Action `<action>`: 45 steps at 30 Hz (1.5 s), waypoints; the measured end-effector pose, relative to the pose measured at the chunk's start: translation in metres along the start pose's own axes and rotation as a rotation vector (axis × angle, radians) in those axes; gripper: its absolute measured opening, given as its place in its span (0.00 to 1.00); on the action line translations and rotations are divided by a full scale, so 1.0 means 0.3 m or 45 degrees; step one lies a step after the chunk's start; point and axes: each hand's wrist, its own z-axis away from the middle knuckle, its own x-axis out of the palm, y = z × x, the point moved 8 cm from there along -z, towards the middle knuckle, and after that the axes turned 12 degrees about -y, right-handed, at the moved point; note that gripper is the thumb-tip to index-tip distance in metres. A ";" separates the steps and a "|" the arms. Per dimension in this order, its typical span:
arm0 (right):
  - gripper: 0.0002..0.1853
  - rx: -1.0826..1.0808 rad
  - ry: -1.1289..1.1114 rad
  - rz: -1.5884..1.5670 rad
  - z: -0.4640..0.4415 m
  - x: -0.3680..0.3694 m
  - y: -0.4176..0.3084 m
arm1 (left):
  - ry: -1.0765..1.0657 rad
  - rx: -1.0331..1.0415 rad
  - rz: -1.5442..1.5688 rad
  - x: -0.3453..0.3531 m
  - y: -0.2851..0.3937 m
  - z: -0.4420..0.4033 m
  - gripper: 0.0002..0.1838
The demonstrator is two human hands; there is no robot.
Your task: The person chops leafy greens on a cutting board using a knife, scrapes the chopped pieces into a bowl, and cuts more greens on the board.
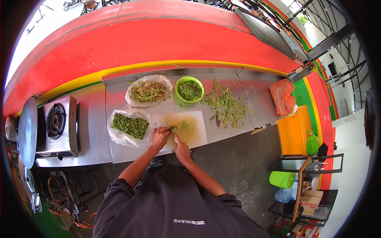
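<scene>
Closest is the person's dark shirt (174, 202), and before it both hands work over a pale cutting board (192, 137) at the near edge of the metal surface (91, 135). The right hand (181, 148) is closed around the handle of a knife (170, 127), whose thin blade points away from the body. The left hand (160, 137) has its fingers bent down on the board, just beside the blade; I cannot tell if they grip some leaves. Small green pieces (184, 124) lie on the board, to the right of the knife.

At left of the board, and very near to the left hand, one open clear bag (131, 126) is full of chopped greens. Behind it, another clear bag (149, 91) contains stems with brownish roots. A lime green bowl (189, 89) with chopped greens stands behind the board, so these containers leave little room on those sides. To the right, long leafy stems (226, 105) spread loosely. Farther, a gas stove (58, 123) stands on the left, and an orange plastic bag (282, 97) on the right end.
</scene>
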 end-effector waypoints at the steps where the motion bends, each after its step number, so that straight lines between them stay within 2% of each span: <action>1: 0.22 0.004 0.005 -0.005 -0.010 -0.018 -0.010 | 0.007 0.037 -0.069 -0.010 0.018 -0.003 0.07; 4: 0.22 0.039 -0.068 -0.034 -0.028 -0.008 -0.025 | -0.002 0.003 -0.077 -0.006 -0.001 0.000 0.07; 6: 0.22 -0.082 0.055 -0.192 0.000 -0.008 -0.019 | -0.001 -0.012 -0.037 -0.006 -0.021 -0.006 0.06; 13: 0.22 -0.144 0.176 -0.064 0.011 0.009 -0.008 | -0.029 -0.011 0.041 -0.018 -0.020 -0.019 0.05; 14: 0.23 -0.081 0.072 -0.033 -0.014 0.017 -0.005 | -0.034 0.000 0.040 -0.015 -0.015 -0.023 0.05; 15: 0.23 -0.021 -0.031 -0.003 -0.032 0.025 -0.003 | -0.047 -0.065 0.110 -0.009 -0.027 -0.025 0.05; 20: 0.22 -0.050 0.039 -0.111 0.005 0.009 -0.011 | -0.015 -0.155 0.217 -0.011 -0.046 -0.021 0.09; 26: 0.22 -0.070 0.061 -0.159 0.042 0.022 0.014 | 0.021 -0.057 0.221 -0.039 -0.001 0.003 0.13; 29: 0.22 -0.041 0.046 -0.189 0.040 0.019 0.019 | 0.109 -0.033 0.064 -0.075 0.029 0.022 0.14; 31: 0.21 -0.047 0.048 -0.219 0.046 0.020 0.024 | 0.047 -0.158 -0.033 -0.055 0.001 0.037 0.12; 34: 0.21 -0.041 0.021 -0.273 0.053 0.008 0.018 | -0.030 -0.196 -0.028 -0.030 -0.019 0.031 0.08; 38: 0.22 -0.022 -0.011 -0.332 0.065 -0.002 0.027 | 0.030 -0.195 0.003 -0.027 -0.028 0.001 0.06; 43: 0.21 -0.049 0.018 -0.403 0.069 0.003 0.040 | 0.024 -0.211 0.050 -0.008 -0.041 -0.019 0.11; 45: 0.22 0.023 -0.040 -0.493 0.070 0.007 0.049 | -0.002 -0.217 0.033 -0.002 -0.037 -0.019 0.13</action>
